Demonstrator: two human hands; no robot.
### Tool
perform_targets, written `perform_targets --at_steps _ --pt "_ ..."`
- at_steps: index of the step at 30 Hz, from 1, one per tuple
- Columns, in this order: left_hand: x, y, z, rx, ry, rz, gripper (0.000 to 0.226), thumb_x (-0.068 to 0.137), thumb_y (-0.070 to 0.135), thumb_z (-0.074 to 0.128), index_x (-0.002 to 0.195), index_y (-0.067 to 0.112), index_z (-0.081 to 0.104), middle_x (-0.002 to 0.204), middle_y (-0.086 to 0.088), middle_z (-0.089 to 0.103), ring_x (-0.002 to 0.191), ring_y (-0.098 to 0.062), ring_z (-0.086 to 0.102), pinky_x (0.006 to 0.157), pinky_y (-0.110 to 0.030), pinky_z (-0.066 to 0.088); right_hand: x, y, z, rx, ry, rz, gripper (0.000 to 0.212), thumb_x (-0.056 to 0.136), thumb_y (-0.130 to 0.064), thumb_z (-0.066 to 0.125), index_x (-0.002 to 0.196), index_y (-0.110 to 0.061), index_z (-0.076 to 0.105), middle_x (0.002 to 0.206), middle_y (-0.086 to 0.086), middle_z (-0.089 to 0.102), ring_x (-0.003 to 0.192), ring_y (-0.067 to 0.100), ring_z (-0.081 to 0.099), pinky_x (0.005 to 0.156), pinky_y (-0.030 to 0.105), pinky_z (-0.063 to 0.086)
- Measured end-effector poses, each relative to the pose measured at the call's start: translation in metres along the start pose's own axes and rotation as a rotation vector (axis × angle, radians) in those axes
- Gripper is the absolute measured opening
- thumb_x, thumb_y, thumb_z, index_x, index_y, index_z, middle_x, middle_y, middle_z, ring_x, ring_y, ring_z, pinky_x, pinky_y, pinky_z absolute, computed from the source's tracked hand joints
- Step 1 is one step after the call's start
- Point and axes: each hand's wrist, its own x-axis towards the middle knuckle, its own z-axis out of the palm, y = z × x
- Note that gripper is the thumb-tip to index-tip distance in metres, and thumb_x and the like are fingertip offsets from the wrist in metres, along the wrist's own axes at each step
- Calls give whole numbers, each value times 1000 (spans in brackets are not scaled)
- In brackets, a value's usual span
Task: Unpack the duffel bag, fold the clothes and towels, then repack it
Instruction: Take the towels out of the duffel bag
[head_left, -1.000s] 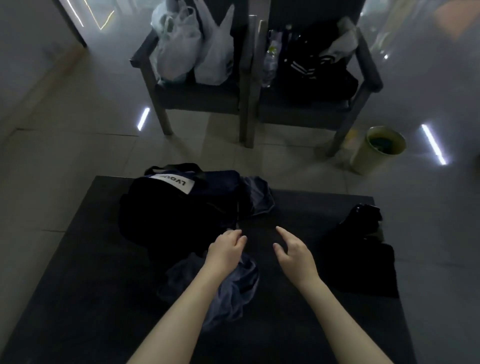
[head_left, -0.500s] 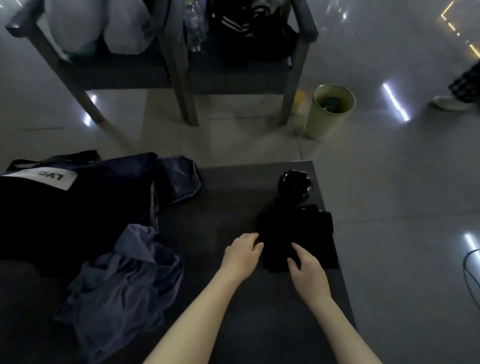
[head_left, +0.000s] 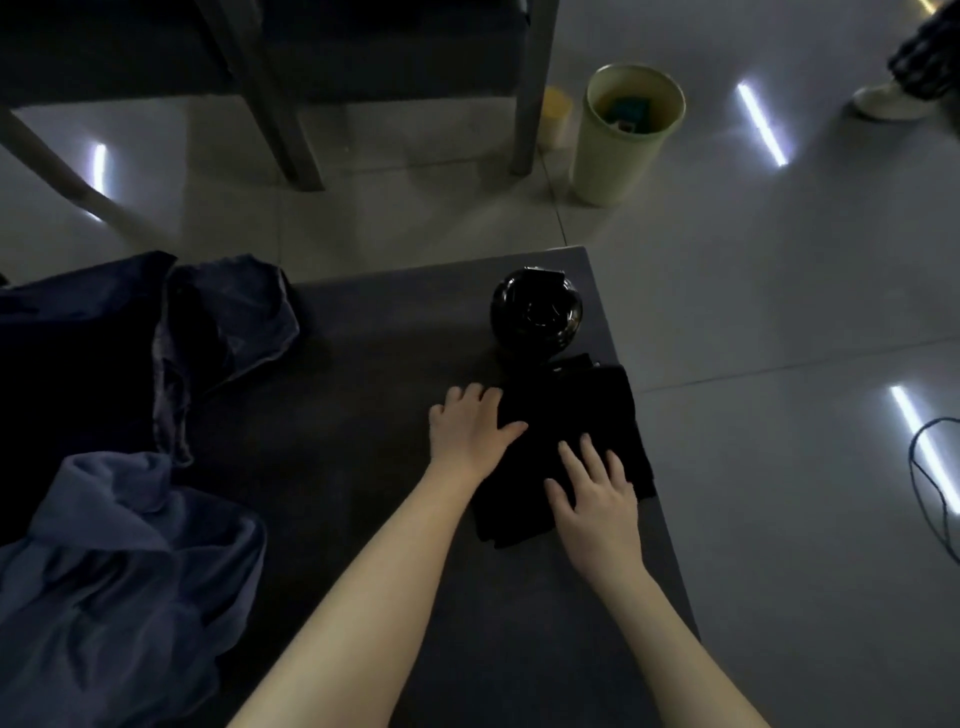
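A folded black cloth (head_left: 597, 415) lies near the right edge of the dark table (head_left: 363, 353). My left hand (head_left: 475, 426) rests flat on the cloth's left edge, fingers spread. My right hand (head_left: 595, 493) presses flat on its near part, fingers straight. The dark duffel bag (head_left: 78, 353) sits at the far left with a blue garment (head_left: 239, 312) spilling from its opening. A crumpled blue-grey garment (head_left: 124, 561) lies at the near left of the table.
A round black glossy object (head_left: 535, 312) stands just behind the black cloth. Beyond the table are chair legs (head_left: 291, 119), a pale green bin (head_left: 623, 130) and a person's shoe (head_left: 883, 101). A black cable (head_left: 930, 483) loops on the tiled floor at right.
My view swung right from the duffel bag to the black cloth. Both hands moved right from the blue-grey garment and came down flat on the folded black cloth.
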Motion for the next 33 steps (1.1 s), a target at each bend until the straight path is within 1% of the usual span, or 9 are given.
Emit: perform_targets --at_steps 4,6,7,10,14,19,23,28,33 --pt "-35 1 11 94 -27 -94 54 92 57 43 130 18 46 129 -4 49 119 -24 44 94 -40 35 -5 10 -3 55 -1 -70 48 99 -39 40 146 -32 32 158 -13 12 147 16 0 117 44 1" --pt "-48 3 15 113 -19 -117 57 93 55 43 135 17 39 133 -6 45 121 -23 41 97 -40 34 -13 11 -2 117 129 -35 51 96 -34 50 144 -24 38 157 -3 19 146 20 11 117 46 13" --pt "-50 5 17 103 3 -97 61 94 53 42 141 17 31 139 -7 39 126 -24 38 100 -41 32 -17 12 -1 167 205 57 55 94 -33 53 145 -19 37 157 3 21 144 23 16 116 46 20" --pt "-46 13 23 8 -28 45 69 95 53 37 152 27 7 157 -4 15 141 -26 22 109 -47 25 -23 15 0 482 194 389 70 93 -38 55 149 -12 22 154 12 22 141 27 23 112 43 29" --pt "-50 15 41 5 -44 53 68 95 55 36 152 28 8 159 -1 12 142 -27 20 109 -47 28 -15 10 8 983 130 492 76 91 -31 61 151 -18 15 144 8 40 129 26 42 106 44 40" --pt "-60 7 47 -46 -13 21 67 96 53 37 152 28 10 158 -2 17 140 -26 24 107 -44 34 -8 15 6 1329 95 632 63 82 -28 72 136 -9 44 122 7 60 108 25 59 91 40 51" --pt "-71 -1 44 -127 -73 17 63 98 49 36 152 28 11 158 0 16 141 -24 21 109 -41 32 -13 18 6 1385 -37 599 51 77 -23 76 122 -6 59 107 9 69 98 26 65 84 38 53" --pt "-76 -10 37 -356 -148 -35 55 100 47 28 152 31 16 158 3 18 143 -20 18 114 -40 26 -18 2 9 1358 -33 490 58 74 -21 78 127 -16 56 113 5 67 102 23 64 84 37 54" --pt "-82 -22 27 -518 -182 -76 54 100 48 28 151 30 19 156 2 25 141 -20 25 114 -43 27 -27 -19 -1 1265 -53 336 43 79 -12 74 118 -19 59 108 2 67 99 20 64 74 29 52"
